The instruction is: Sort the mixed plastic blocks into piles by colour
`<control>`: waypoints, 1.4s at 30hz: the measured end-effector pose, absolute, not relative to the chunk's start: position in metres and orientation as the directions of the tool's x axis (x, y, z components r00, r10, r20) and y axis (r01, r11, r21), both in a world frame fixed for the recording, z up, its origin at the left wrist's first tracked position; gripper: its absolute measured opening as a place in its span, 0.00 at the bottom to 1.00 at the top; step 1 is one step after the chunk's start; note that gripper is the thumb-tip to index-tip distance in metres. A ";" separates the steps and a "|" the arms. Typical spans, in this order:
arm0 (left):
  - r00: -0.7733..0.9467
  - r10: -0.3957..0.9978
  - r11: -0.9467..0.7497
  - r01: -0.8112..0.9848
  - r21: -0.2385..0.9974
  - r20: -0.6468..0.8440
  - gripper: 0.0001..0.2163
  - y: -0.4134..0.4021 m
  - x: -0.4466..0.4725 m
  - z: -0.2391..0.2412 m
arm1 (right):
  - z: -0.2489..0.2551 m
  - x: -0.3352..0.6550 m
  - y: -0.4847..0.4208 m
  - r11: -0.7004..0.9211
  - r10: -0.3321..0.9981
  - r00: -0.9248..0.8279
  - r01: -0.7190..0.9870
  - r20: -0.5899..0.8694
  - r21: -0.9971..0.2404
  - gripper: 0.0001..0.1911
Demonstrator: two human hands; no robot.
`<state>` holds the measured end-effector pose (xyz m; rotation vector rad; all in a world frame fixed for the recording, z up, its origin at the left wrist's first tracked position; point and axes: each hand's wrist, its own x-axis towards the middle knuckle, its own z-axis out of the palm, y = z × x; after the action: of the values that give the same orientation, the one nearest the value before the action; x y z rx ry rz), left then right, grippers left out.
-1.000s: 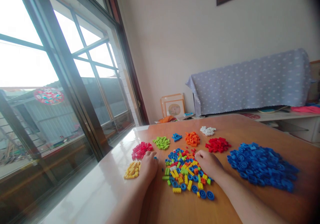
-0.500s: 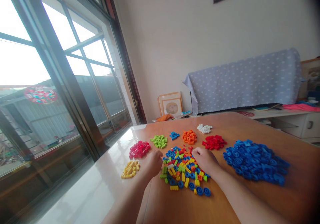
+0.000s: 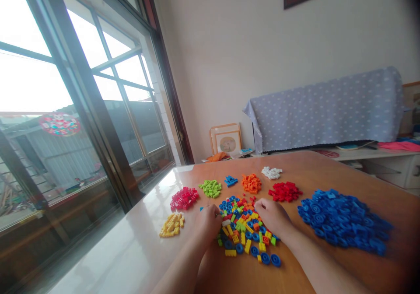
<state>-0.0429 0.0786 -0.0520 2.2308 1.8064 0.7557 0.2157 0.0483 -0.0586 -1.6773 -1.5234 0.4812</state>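
A mixed pile of toy building bricks [image 3: 243, 228] in several colours, with round blue pieces among them, lies between my hands. My left hand [image 3: 210, 222] is over the pile's left edge, its fingers curled in; what they hold, if anything, is hidden. A small blue piece [image 3: 201, 208] shows just beyond that hand. At the pile's right edge my right hand [image 3: 272, 215] is also closed, fingertips down near red and orange bricks. I cannot make out what is in it.
Sorted heaps stand around: yellow [image 3: 172, 225], pink-red [image 3: 184, 198], lime green [image 3: 210, 188], small blue [image 3: 231, 180], orange [image 3: 251, 183], white [image 3: 271, 173] and red [image 3: 285, 191]. A large blue heap [image 3: 343, 219] lies right on the wooden table [image 3: 262, 281].
My left hand has moved right, onto the pile's left edge. A small blue piece now shows beside it. My right hand stays by the pile's right edge. The view has shifted slightly.
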 end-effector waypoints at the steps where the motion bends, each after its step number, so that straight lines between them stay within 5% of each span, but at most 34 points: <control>1: 0.123 0.951 -0.246 0.856 0.455 0.282 0.06 0.079 -0.043 -0.052 | -0.059 0.216 0.048 0.054 0.949 0.203 0.647 0.239 -0.761 0.17; 5: 0.013 0.961 -0.215 0.658 0.721 0.275 0.09 0.077 -0.043 -0.047 | -0.059 0.215 0.048 0.064 0.946 0.207 0.635 0.249 -0.770 0.16; 8: 0.001 0.992 -0.124 0.195 0.973 0.126 0.15 0.074 -0.045 -0.040 | -0.059 0.215 0.048 0.059 0.945 0.213 0.636 0.249 -0.770 0.16; 11: 0.068 0.998 -0.008 -0.169 0.986 0.020 0.17 0.071 -0.048 -0.033 | -0.059 0.215 0.048 0.054 0.947 0.211 0.639 0.243 -0.768 0.16; 15: 0.133 0.989 0.104 -0.318 0.942 -0.064 0.15 0.068 -0.051 -0.025 | -0.060 0.216 0.049 0.049 0.951 0.206 0.638 0.232 -0.769 0.16; 28: 0.071 0.997 0.010 -0.253 0.967 0.008 0.18 0.077 -0.059 -0.030 | -0.066 0.216 0.053 0.050 0.953 0.195 0.652 0.231 -0.757 0.17; 36: -0.141 0.977 -0.146 0.089 0.985 0.158 0.24 0.091 -0.066 -0.014 | -0.064 0.216 0.053 0.032 0.956 0.205 0.641 0.211 -0.767 0.17; 42: -0.152 0.961 -0.176 0.302 0.937 0.230 0.18 0.110 -0.060 -0.006 | -0.061 0.216 0.051 0.039 0.955 0.198 0.654 0.221 -0.755 0.16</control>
<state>-0.0601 0.1095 -0.0058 1.4916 1.4636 1.3562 0.2161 0.0508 -0.0610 -1.6907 -1.5318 0.4839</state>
